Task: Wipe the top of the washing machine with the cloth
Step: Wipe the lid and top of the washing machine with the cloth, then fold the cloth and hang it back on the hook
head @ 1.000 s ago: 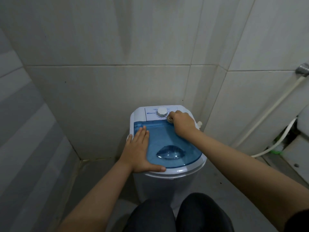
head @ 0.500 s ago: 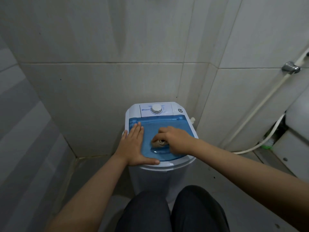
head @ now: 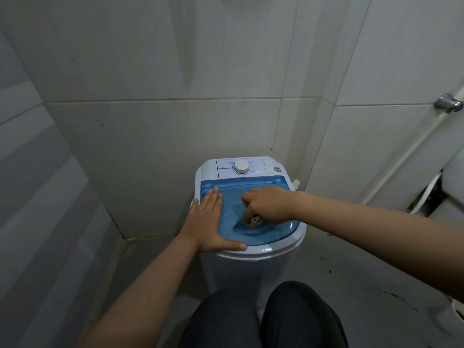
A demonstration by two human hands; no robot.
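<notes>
A small white washing machine stands in the corner of a room with pale tiled walls. Its top is a see-through blue lid, and at 12 o'clock from the lid sits a white panel with a round white knob. A little round button is at 3 o'clock from the knob. The left hand lies flat on the lid's 9 o'clock side, its fingers held straight and close together and pointing to 12 o'clock, with the thumb stretched out along the front rim at 6 o'clock. This hand holds nothing. The right hand comes in from 3 o'clock and rests on the middle of the lid. Its fingers are curled tight around a small, scrunched-up brownish cloth, which pokes out under the hand and touches the lid in the dip near the front. The two hands are near each other but apart. At 6 o'clock, right by the machine, are the person's knees in dark trousers. Off at 3 o'clock, a white pipe runs slanting up the wall to a metal clip. The floor is grey with a few dark spots.
</notes>
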